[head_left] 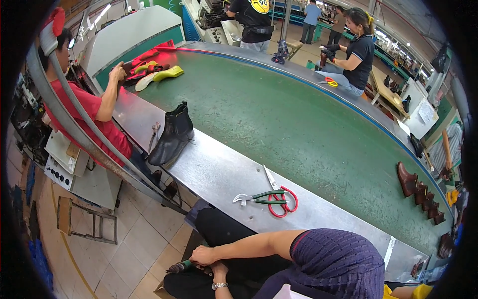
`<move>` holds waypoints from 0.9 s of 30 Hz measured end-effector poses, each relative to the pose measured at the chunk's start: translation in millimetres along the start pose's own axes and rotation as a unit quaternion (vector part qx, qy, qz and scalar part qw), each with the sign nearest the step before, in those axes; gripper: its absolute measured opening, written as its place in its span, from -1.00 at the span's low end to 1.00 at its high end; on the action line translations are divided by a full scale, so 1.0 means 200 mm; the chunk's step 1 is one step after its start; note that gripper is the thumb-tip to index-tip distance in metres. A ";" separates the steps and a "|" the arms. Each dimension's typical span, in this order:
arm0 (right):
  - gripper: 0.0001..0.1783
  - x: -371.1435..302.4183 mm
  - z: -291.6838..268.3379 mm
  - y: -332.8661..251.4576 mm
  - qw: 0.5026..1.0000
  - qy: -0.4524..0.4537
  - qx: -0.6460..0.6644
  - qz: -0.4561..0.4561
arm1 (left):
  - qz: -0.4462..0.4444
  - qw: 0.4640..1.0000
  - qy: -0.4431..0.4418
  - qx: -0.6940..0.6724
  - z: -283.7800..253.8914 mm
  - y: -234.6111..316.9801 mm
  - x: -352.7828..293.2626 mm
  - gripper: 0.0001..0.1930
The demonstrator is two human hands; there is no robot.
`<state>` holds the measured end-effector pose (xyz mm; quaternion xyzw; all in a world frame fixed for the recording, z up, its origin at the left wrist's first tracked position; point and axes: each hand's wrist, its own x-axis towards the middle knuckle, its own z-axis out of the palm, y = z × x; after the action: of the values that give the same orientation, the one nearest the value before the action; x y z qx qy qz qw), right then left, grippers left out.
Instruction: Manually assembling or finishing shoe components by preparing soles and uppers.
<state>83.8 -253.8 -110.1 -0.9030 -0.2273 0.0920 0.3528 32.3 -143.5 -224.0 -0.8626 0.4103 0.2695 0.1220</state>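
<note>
At the bottom, my right hand (203, 255) reaches in from a purple short sleeve and is closed on a green-handled tool (185, 264) with a dark, rough-looking tip pointing left. The tool's exact kind is unclear. Just below, my left hand (219, 272), with a metal watch (219, 286) at its wrist, sits closed against the right one; whatever its fingers hold is hidden. Both hands are low over my black trousers (239, 264). On the metal bench edge (219, 164) beyond them, green-handled pincers (259, 197) lie across red-handled scissors (282, 199).
A black ankle boot (174, 133) stands on the ledge beside another pair of pliers (154, 135). The green conveyor belt (279, 129) carries yellow-green shoe pieces (168, 73) and several brown boots (407, 179). A red-shirted person (94, 104) works at left; a stool (92, 222) stands on the tiles.
</note>
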 end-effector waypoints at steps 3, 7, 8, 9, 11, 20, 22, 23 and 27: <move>-0.80 0.00 0.02 0.04 1.000 0.017 0.001 -0.008 | 0.006 1.000 0.002 0.001 -0.03 0.01 0.03 -0.68; -0.79 0.01 0.00 0.01 1.000 0.005 -0.001 0.004 | 0.006 1.000 0.002 0.001 -0.02 0.00 0.02 -0.68; -0.79 0.00 0.00 0.00 1.000 0.007 0.009 0.009 | 0.006 1.000 0.002 0.001 -0.01 0.00 0.02 -0.68; -0.79 0.00 -0.01 -0.01 1.000 0.007 0.009 0.008 | 0.005 1.000 0.002 0.001 -0.01 0.00 0.02 -0.68; -0.79 0.00 -0.02 -0.01 1.000 -0.001 0.006 0.006 | 0.006 1.000 0.003 0.001 -0.01 0.00 0.02 -0.68; -0.78 0.02 0.02 0.04 1.000 0.013 0.007 -0.009 | 0.011 1.000 0.006 0.003 -0.04 0.00 0.06 -0.68; -0.78 0.03 0.02 0.04 1.000 0.002 -0.004 -0.005 | 0.011 1.000 0.007 0.003 -0.03 0.00 0.06 -0.68; -0.78 0.03 0.01 0.03 1.000 -0.009 -0.016 0.000 | 0.012 1.000 0.007 0.003 -0.02 -0.01 0.05 -0.68; -0.79 0.03 0.01 0.04 1.000 0.004 0.010 -0.005 | 0.015 1.000 0.008 0.003 -0.02 -0.01 0.06 -0.68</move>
<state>90.9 -256.1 -117.1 -0.8986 -0.2294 0.0888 0.3634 40.3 -151.5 -227.5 -0.8580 0.4251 0.2635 0.1173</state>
